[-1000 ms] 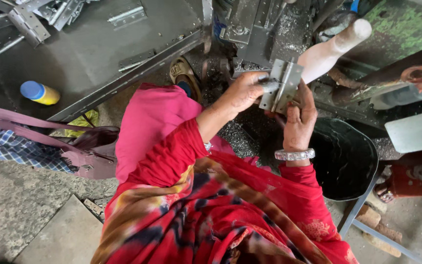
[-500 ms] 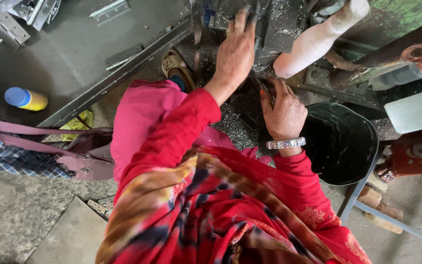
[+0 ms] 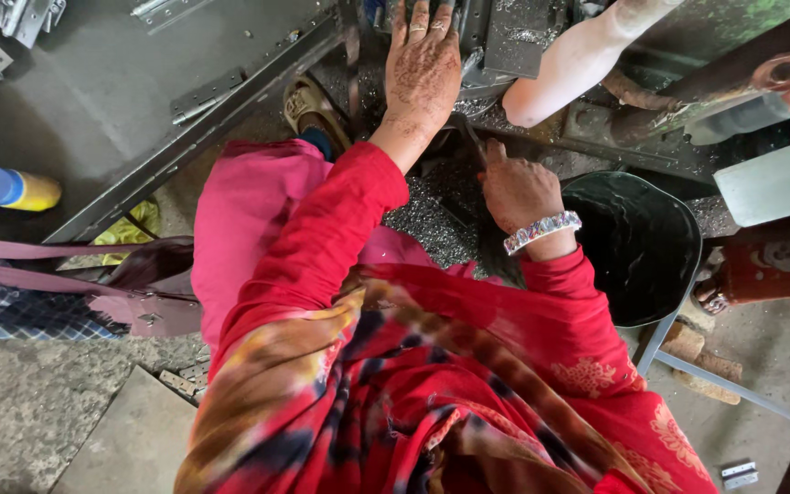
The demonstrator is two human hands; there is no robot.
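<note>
Grey metal machine part (image 3: 514,32), flat under scattered shavings

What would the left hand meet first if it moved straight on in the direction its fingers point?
The left hand lies flat, fingers pointing toward the top edge of the picture. Just ahead sits grey metal machine parts, probably the first thing met. The fingertips reach the frame's edge, so what lies past them, and the depth, cannot be told.

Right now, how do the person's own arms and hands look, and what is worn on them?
Both arms wear long red sleeves. The left hand bears dark henna patterns and finger rings. The right hand has a sparkling beaded bracelet at the wrist.
</note>
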